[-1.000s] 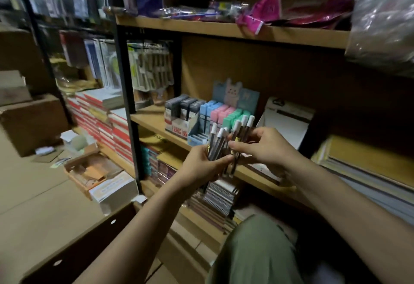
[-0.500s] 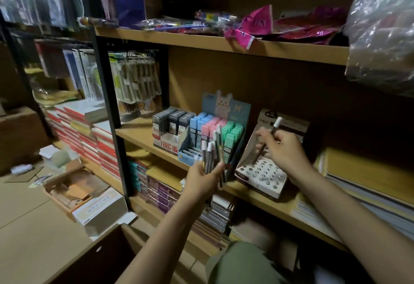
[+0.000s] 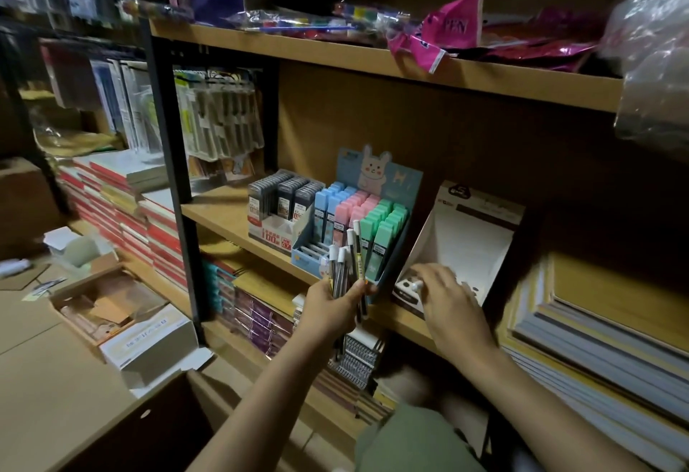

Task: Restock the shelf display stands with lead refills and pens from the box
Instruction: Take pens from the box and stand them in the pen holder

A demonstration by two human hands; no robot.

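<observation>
My left hand (image 3: 332,309) grips a bundle of several dark pens with white caps (image 3: 346,266), upright in front of the blue bunny stand (image 3: 376,173) of blue, pink and green lead refill cases. Left of that stand sits a box of grey lead refill cases (image 3: 285,195). My right hand (image 3: 453,298) is low over the holed base of the white pen display stand (image 3: 473,236). Its fingertips pinch one pen (image 3: 416,284), of which only the white cap shows. The stand's holes are mostly hidden by the hand.
The middle shelf board (image 3: 223,212) carries the stands; a black upright post (image 3: 167,173) borders it on the left. Stacked notebooks (image 3: 596,341) lie to the right. An open carton (image 3: 93,304) and a white box (image 3: 149,341) sit on the floor, a brown cardboard box (image 3: 112,438) nearest me.
My right hand took one pen from the bundle, carried it right to the white stand and lowered it to the base. My left hand stayed by the refill stand.
</observation>
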